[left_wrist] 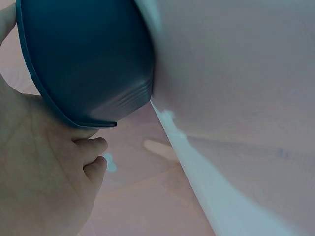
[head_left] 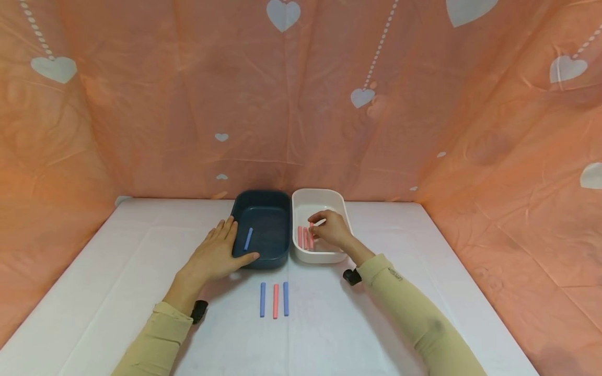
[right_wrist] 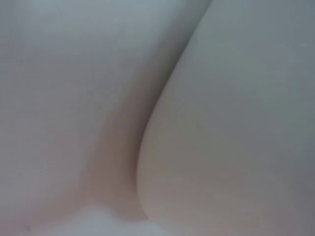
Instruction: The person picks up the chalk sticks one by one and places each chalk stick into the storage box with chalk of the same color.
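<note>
My left hand [head_left: 217,252] rests its outstretched fingers along the left rim of a navy blue container [head_left: 268,263], thumb over the front rim. The left wrist view shows the palm [left_wrist: 39,167] against the outside of that container. Inside it lies one blue chalk stick [head_left: 248,239]. Over the white container [head_left: 324,257] my right hand [head_left: 333,230] pinches a pink chalk stick [head_left: 311,242] between thumb and fingers, its lower end down inside. Two other pink chalk sticks [head_left: 300,237] lie to its left. The white container's side [right_wrist: 216,137] fills much of the right wrist view, blurred.
In front of the containers, two blue chalk sticks [head_left: 263,300] lie on the white tablecloth [head_left: 329,334], with a pink chalk stick [head_left: 276,301] between them. Orange sheeting [head_left: 291,115] with white hearts encloses the table's back and sides, close behind both containers.
</note>
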The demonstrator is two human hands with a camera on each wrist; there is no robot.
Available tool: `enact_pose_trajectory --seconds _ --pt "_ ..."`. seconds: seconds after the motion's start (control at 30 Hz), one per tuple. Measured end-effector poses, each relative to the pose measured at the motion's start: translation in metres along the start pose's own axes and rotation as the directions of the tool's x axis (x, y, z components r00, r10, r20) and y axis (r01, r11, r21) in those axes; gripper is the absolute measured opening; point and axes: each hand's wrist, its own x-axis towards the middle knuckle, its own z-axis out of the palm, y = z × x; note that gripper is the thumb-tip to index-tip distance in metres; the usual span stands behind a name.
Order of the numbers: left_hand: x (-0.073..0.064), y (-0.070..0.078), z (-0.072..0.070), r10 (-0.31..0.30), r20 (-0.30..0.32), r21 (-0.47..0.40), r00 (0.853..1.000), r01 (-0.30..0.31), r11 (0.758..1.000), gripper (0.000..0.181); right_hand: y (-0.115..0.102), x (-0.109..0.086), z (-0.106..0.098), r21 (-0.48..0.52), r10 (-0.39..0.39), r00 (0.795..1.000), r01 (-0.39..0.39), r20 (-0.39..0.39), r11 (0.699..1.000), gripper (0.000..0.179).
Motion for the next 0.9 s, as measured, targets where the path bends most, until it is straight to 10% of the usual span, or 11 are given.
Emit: enact_pose_trajectory --seconds 0.37,0.9 --pt "0.000 0.002 -0.001 0.000 0.000 0.002 1.000 0.000 1.000 0.116 0.010 0.013 -0.001 -0.183 0.029 0.999 -0.022 0.035 0.983 0.022" --pt "0.000 -0.001 0.001 0.004 0.000 0.007 1.000 -0.004 1.000 0.117 0.010 0.014 0.006 -0.105 0.101 0.992 -0.093 0.078 0.990 0.020"
